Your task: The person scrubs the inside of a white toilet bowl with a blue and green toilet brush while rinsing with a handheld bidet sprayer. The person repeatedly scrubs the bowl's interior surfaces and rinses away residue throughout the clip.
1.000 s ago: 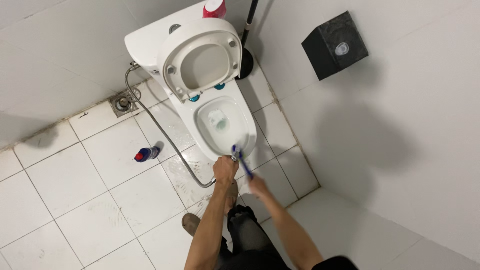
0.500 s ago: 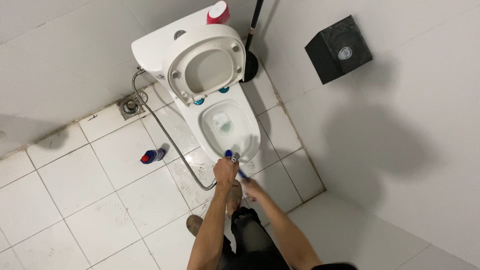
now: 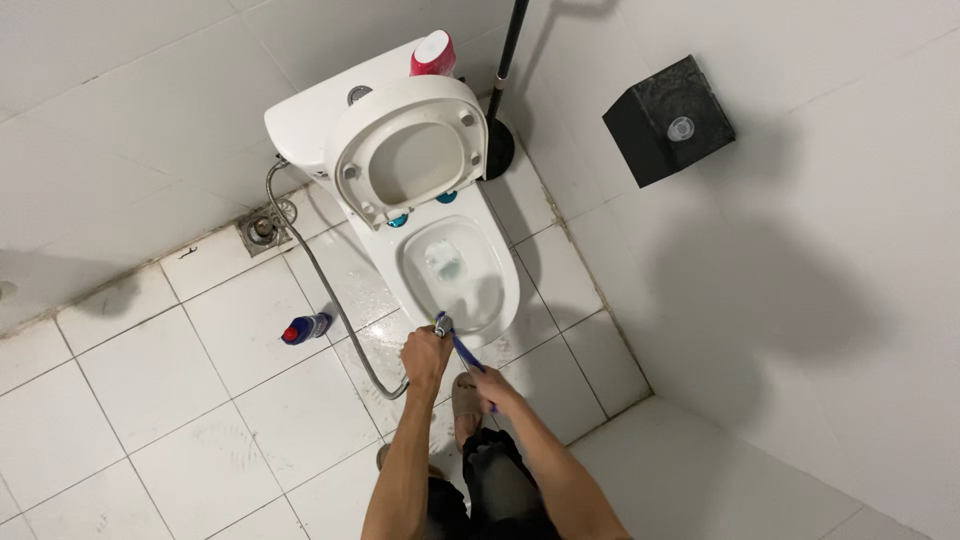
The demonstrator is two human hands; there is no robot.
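The person stands over the one white toilet point(image 3: 450, 250), seat and lid tipped up against the tank. Their left hand point(image 3: 425, 355) is closed around a metal spray nozzle point(image 3: 442, 323) at the bowl's near rim, its single hose point(image 3: 320, 265) trailing away toward the wall on the left side of the toilet. Their right hand point(image 3: 490, 385) is curled around the handle of a blue brush point(image 3: 462, 350); the handle's long axis slants from that hand up toward the near rim, and the brush end sits just beside the nozzle. The left hand is the nearer one to the bowl. One blue bottle with a red cap point(image 3: 305, 327) lies on the floor left of the toilet, one red-and-white can point(image 3: 433, 53) stands on the tank, one dark plunger point(image 3: 500, 130) to its right.
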